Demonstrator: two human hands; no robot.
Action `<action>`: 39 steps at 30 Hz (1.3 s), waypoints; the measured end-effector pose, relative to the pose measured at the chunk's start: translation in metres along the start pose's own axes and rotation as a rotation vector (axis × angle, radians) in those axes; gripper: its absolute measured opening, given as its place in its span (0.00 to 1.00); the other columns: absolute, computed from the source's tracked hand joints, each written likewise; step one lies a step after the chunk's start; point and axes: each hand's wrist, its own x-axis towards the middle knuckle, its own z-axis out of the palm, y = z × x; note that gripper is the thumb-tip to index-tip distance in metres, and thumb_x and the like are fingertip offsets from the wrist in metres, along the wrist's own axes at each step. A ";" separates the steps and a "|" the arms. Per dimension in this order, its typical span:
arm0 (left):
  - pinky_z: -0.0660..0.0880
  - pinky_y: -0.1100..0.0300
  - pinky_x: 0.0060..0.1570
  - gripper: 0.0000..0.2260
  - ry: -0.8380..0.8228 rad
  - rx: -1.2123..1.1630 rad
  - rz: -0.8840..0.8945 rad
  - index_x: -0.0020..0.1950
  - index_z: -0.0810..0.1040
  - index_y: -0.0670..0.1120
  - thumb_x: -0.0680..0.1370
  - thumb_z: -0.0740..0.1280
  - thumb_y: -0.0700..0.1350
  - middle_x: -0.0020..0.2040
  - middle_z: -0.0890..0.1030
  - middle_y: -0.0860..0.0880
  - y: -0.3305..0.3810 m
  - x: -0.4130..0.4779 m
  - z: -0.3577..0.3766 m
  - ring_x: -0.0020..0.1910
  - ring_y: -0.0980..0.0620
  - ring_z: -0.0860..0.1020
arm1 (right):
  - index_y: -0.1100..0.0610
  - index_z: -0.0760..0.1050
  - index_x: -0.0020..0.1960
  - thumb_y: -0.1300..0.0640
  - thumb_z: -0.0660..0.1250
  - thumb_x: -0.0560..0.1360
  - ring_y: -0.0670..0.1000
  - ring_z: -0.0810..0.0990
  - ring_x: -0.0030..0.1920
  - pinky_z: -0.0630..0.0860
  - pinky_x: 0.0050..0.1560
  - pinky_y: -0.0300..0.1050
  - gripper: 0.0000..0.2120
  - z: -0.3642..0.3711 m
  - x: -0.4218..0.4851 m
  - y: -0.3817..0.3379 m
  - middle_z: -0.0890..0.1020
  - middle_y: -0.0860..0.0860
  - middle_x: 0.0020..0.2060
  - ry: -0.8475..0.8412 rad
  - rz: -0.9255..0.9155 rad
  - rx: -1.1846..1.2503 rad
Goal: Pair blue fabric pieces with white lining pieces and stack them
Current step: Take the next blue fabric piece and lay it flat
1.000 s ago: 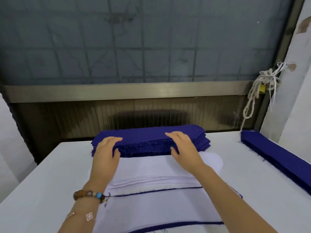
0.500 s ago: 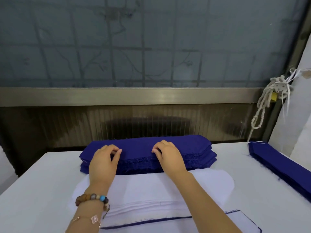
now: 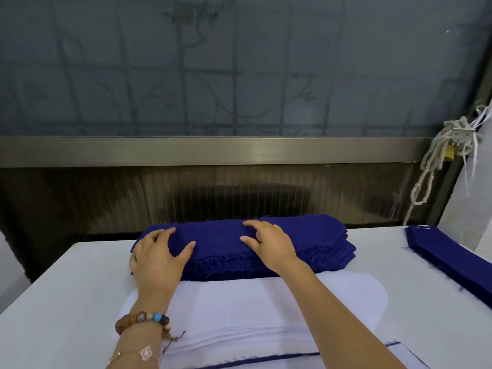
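Since half a second ago both hands have crept from the near edge of the pile up onto its top, and the curled fingers have flattened out. The left hand (image 3: 159,258) lies spread over the left end of the stack of dark blue fabric pieces (image 3: 221,239) — fingers fanned on the top layer, thumb stretched to the right, palm draped over the frayed near edge. The right hand (image 3: 270,243) rests near the middle of the top, fingers slightly bent, thumb held apart; it presses rather than pinches. On the left wrist sit a bracelet of brown, grey and blue beads (image 3: 143,319) and a thin chain with a pink flower charm (image 3: 146,352).

The blue stack lies crosswise at the far side of the white table (image 3: 61,294), its near edge meeting a layered pile of white lining pieces (image 3: 239,307) that spreads toward the person under both forearms. Nearest the person a narrow blue border (image 3: 266,358) edges a white piece. Well apart at the right, a second long pile of dark blue fabric (image 3: 452,258) runs along the table's edge. Behind the table stand a brushed metal rail (image 3: 213,151) and a frosted window (image 3: 239,62) — a knotted pale rope (image 3: 434,166) hangs at the right.
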 end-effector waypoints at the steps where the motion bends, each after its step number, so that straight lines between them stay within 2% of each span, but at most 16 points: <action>1: 0.65 0.44 0.68 0.31 -0.034 -0.008 -0.046 0.72 0.69 0.47 0.74 0.68 0.61 0.72 0.69 0.44 -0.003 0.002 0.000 0.71 0.42 0.65 | 0.45 0.65 0.72 0.41 0.61 0.78 0.51 0.72 0.61 0.73 0.59 0.47 0.24 0.000 0.000 0.001 0.75 0.48 0.63 0.000 -0.003 0.009; 3: 0.62 0.45 0.71 0.40 -0.085 -0.045 -0.116 0.76 0.62 0.44 0.71 0.69 0.65 0.75 0.63 0.43 -0.008 0.004 -0.001 0.74 0.42 0.60 | 0.44 0.67 0.71 0.37 0.62 0.76 0.50 0.72 0.59 0.74 0.58 0.47 0.26 0.000 0.000 0.002 0.75 0.47 0.61 -0.002 -0.006 0.042; 5: 0.63 0.44 0.71 0.46 -0.114 -0.127 -0.186 0.77 0.59 0.41 0.68 0.71 0.66 0.75 0.63 0.40 -0.011 0.007 -0.001 0.73 0.39 0.61 | 0.44 0.68 0.70 0.34 0.63 0.74 0.48 0.72 0.54 0.73 0.51 0.43 0.27 -0.001 0.000 0.003 0.75 0.45 0.54 -0.007 -0.010 0.072; 8: 0.66 0.43 0.68 0.49 -0.106 -0.225 -0.269 0.77 0.57 0.39 0.67 0.73 0.64 0.72 0.66 0.38 -0.017 0.009 -0.002 0.70 0.37 0.65 | 0.42 0.70 0.67 0.34 0.66 0.72 0.45 0.70 0.44 0.67 0.42 0.38 0.26 -0.002 0.000 0.003 0.70 0.40 0.40 -0.002 -0.001 0.112; 10: 0.67 0.43 0.66 0.45 -0.033 -0.210 -0.276 0.76 0.60 0.40 0.69 0.73 0.62 0.71 0.67 0.38 -0.022 0.010 -0.005 0.69 0.38 0.66 | 0.42 0.71 0.65 0.35 0.67 0.71 0.43 0.68 0.40 0.63 0.37 0.36 0.25 -0.001 0.001 0.004 0.68 0.40 0.36 0.000 0.010 0.133; 13: 0.71 0.42 0.59 0.32 0.104 -0.167 -0.231 0.72 0.68 0.44 0.73 0.72 0.56 0.67 0.71 0.40 -0.027 0.009 -0.011 0.65 0.39 0.69 | 0.42 0.72 0.64 0.36 0.68 0.71 0.41 0.65 0.35 0.61 0.33 0.35 0.23 0.001 0.002 0.005 0.67 0.41 0.34 0.003 0.021 0.159; 17: 0.75 0.47 0.52 0.15 0.263 -0.224 -0.109 0.60 0.78 0.46 0.75 0.72 0.44 0.56 0.79 0.45 -0.031 0.006 -0.016 0.55 0.44 0.76 | 0.42 0.72 0.63 0.36 0.69 0.71 0.42 0.66 0.34 0.61 0.33 0.35 0.23 0.003 0.004 0.008 0.67 0.41 0.34 0.018 0.023 0.144; 21: 0.76 0.51 0.42 0.04 0.345 -0.257 -0.114 0.49 0.81 0.47 0.75 0.72 0.42 0.46 0.82 0.48 -0.034 0.006 -0.019 0.44 0.49 0.78 | 0.42 0.72 0.62 0.37 0.69 0.71 0.41 0.66 0.34 0.60 0.32 0.34 0.22 0.002 0.005 0.006 0.67 0.41 0.33 0.019 0.009 0.142; 24: 0.75 0.51 0.41 0.03 0.364 -0.221 -0.168 0.47 0.81 0.47 0.76 0.71 0.44 0.46 0.82 0.47 -0.036 0.008 -0.019 0.44 0.48 0.77 | 0.43 0.73 0.62 0.38 0.69 0.72 0.41 0.66 0.33 0.60 0.32 0.34 0.22 0.001 0.004 0.005 0.67 0.41 0.32 0.020 -0.001 0.136; 28: 0.73 0.51 0.40 0.06 0.400 -0.146 -0.195 0.47 0.82 0.45 0.77 0.70 0.47 0.45 0.81 0.45 -0.037 0.008 -0.018 0.45 0.45 0.75 | 0.43 0.72 0.63 0.39 0.69 0.72 0.42 0.67 0.34 0.60 0.32 0.33 0.22 0.001 0.004 0.004 0.68 0.42 0.33 0.012 0.003 0.124; 30: 0.74 0.52 0.39 0.07 0.417 -0.173 -0.226 0.46 0.82 0.44 0.77 0.69 0.47 0.42 0.82 0.45 -0.037 0.008 -0.018 0.41 0.46 0.76 | 0.43 0.72 0.63 0.39 0.69 0.72 0.42 0.67 0.34 0.60 0.32 0.33 0.22 0.001 0.004 0.003 0.67 0.41 0.33 0.011 0.002 0.120; 33: 0.70 0.60 0.34 0.07 0.440 -0.282 -0.284 0.46 0.83 0.43 0.78 0.68 0.46 0.39 0.83 0.46 -0.038 0.009 -0.019 0.36 0.49 0.76 | 0.43 0.72 0.63 0.39 0.69 0.72 0.42 0.67 0.34 0.60 0.32 0.34 0.22 0.001 0.004 0.003 0.68 0.42 0.33 0.005 0.001 0.119; 37: 0.70 0.60 0.37 0.07 0.461 -0.321 -0.269 0.51 0.84 0.43 0.79 0.67 0.44 0.43 0.84 0.45 -0.037 0.008 -0.020 0.39 0.49 0.77 | 0.44 0.71 0.64 0.39 0.69 0.72 0.41 0.66 0.35 0.60 0.32 0.33 0.22 0.001 0.003 0.002 0.68 0.41 0.34 -0.001 0.001 0.124; 39: 0.70 0.61 0.37 0.07 0.421 -0.326 -0.250 0.51 0.84 0.44 0.79 0.67 0.44 0.44 0.84 0.45 -0.038 0.008 -0.020 0.40 0.49 0.77 | 0.44 0.71 0.64 0.40 0.69 0.72 0.41 0.66 0.35 0.61 0.32 0.33 0.22 0.001 0.003 0.003 0.67 0.41 0.34 0.003 -0.001 0.128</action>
